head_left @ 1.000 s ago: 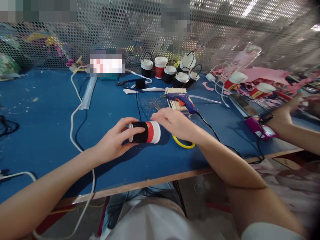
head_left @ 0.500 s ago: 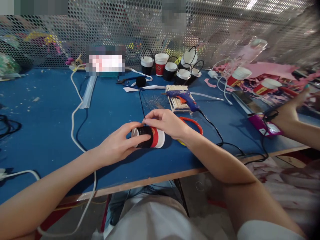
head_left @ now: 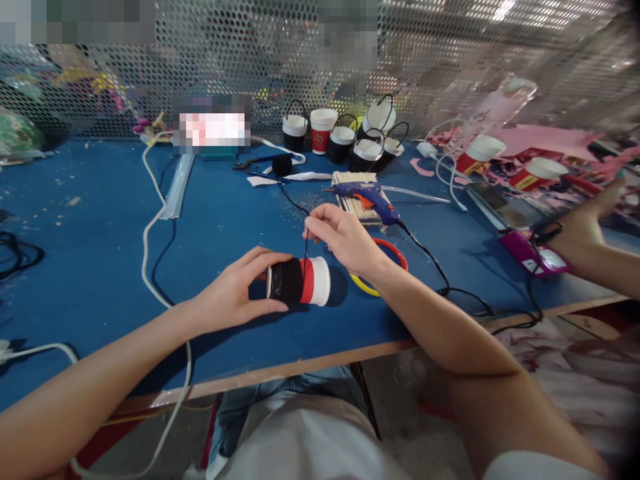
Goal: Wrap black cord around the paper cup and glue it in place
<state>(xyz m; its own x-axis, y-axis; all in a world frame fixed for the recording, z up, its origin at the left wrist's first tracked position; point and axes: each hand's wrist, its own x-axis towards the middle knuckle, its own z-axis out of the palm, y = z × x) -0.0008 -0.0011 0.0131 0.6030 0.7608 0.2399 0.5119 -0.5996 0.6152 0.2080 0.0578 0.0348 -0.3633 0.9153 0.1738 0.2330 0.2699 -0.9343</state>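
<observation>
A paper cup (head_left: 316, 283) lies on its side, its base end wound in black yarn (head_left: 286, 280) and its red band and white rim bare. My left hand (head_left: 245, 287) is closed round the base end, thumb below and fingers above. Just above and to the right of the cup, my right hand (head_left: 336, 233) pinches the black strand (head_left: 306, 250) that rises from the edge of the winding. From those fingertips the strand runs slackly back to a small black yarn ball (head_left: 281, 165).
Several cups (head_left: 341, 143) with black wrapping and handles stand at the back. A blue glue gun (head_left: 367, 195) rests on a stick rack (head_left: 350, 179). A red-yellow ring (head_left: 395, 252) lies by my right forearm. At right are another person's hand (head_left: 583, 230) and a purple box (head_left: 533, 252).
My right hand has lifted off the cup and moved up and right, drawing the strand with it. The left hand's fingers have shifted toward the base, baring more of the winding.
</observation>
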